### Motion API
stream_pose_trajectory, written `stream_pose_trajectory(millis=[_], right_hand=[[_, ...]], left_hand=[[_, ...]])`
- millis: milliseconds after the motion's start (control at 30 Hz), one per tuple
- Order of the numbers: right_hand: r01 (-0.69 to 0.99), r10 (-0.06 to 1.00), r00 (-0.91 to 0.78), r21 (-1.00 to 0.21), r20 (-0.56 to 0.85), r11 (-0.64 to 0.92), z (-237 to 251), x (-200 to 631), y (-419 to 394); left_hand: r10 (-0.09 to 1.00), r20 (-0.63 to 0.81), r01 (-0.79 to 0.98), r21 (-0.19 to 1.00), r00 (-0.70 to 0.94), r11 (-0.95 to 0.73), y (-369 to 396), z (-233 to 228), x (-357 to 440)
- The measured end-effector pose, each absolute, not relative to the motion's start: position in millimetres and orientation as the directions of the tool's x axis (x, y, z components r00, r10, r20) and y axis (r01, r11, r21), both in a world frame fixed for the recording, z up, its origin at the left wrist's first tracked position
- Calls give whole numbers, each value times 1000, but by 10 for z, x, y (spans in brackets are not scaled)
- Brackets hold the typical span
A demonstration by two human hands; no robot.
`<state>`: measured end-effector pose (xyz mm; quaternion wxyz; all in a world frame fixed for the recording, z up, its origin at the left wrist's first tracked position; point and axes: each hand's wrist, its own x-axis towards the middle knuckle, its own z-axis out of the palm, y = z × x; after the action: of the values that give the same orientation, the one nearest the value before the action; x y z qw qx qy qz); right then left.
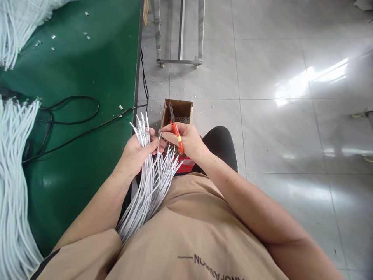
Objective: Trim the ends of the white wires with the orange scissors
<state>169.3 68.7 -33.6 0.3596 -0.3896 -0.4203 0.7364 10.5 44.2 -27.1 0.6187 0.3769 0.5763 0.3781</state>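
Note:
Several white cables [148,186] lie across my lap, their ends pointing away from me. My left hand [138,151] is closed around part of this bunch, and its thumb and fingers pinch one cable near its tip. With thumb and forefinger, my right hand [186,140] touches the silvery end of that same cable. Orange-handled tweezers or snips [177,137] are tucked in my right hand, dark tips pointing away; the exact kind is hard to make out. Just beyond and below the hands stands an open cardboard box [178,103] with small scraps inside.
A green table [87,155] on the left carries a white cable bundle [14,175], another bundle [17,35] at the back, a black cord [96,130] and foil bits. Small scraps dot the tiled floor [271,128]. A metal frame on casters [179,61] stands ahead.

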Motion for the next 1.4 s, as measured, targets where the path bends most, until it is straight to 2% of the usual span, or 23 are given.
stream_pose_trajectory(millis=[233, 400, 433, 500, 633, 700, 867, 933, 1067, 1133, 1200, 1300, 1400], right_hand=[[-170, 844, -454, -902, -286, -397, -352, 1675, 692], [10, 882, -196, -900, -429, -436, -536, 1586, 571], [29, 879, -200, -899, -433, -437, -572, 1588, 542], [61, 885, -210, -909, -416, -413, -613, 1613, 511], [77, 934, -113, -940, -340, -333, -534, 1669, 582], [31, 939, -178, -955, -296, -295, -447, 1669, 647], [-83, 864, -388, -921, -321, -380, -303, 1637, 738], [-88, 851, -389, -905, -354, -417, -287, 1641, 749], [12, 854, -318, -903, -411, -430, -312, 1680, 738], [122, 881, -284, -926, -377, -357, -363, 1707, 703], [331, 924, -240, -920, -297, -209, -441, 1735, 650], [640, 961, -262, -761, -88, 104, -577, 1775, 568], [761, 941, -336, -577, 43, 298, -670, 1812, 528]], left_hand=[[913, -404, -33, 913, 61, 407, 423, -286, 105], [959, -279, 115, 952, -49, 283, 389, -221, 139], [956, -285, 141, 946, -76, 293, 392, -218, 142], [941, -321, 150, 930, -110, 335, 403, -230, 139], [926, -365, 103, 922, -100, 374, 428, -282, 116], [927, -362, 94, 924, -93, 370, 435, -296, 103], [932, -361, 40, 931, -35, 362, 443, -306, 86], [928, -372, -2, 928, -4, 372, 439, -310, 89], [923, -385, -44, 922, -15, 384, 428, -310, 103], [916, -398, -47, 917, -54, 396, 428, -305, 109], [909, -409, -37, 913, -82, 407, 432, -301, 112], [914, -398, -12, 917, -82, 399, 445, -295, 113], [925, -379, -34, 925, -25, 378, 457, -291, 104]])
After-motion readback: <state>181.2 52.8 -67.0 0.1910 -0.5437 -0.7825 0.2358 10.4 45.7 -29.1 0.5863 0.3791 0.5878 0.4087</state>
